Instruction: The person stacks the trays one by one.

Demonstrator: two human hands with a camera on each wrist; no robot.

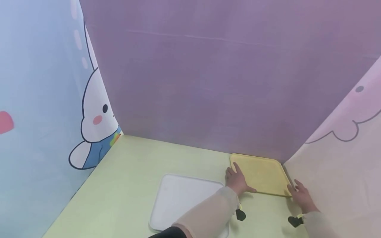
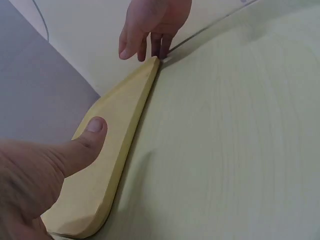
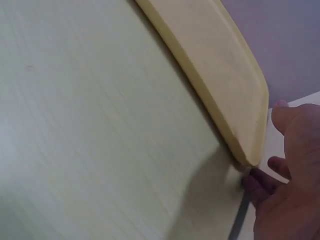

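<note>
Yellow tray [image 1: 262, 173], one of two, is sitting at the table's [image 1: 134, 178] far right corner; left hand [image 1: 236, 181] is pressing flat on it, right hand [image 1: 302, 195] fingering its corner, white tray [image 1: 181, 198] alongside.

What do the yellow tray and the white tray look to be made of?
The yellow tray looks like moulded plastic with a matte finish: even colour, thick rounded edge and corners, no glare; coated wood cannot be ruled out. The white tray looks like smooth plastic too, with a raised rim and a faint sheen. Both hands are at the yellow tray's near corners.
</note>
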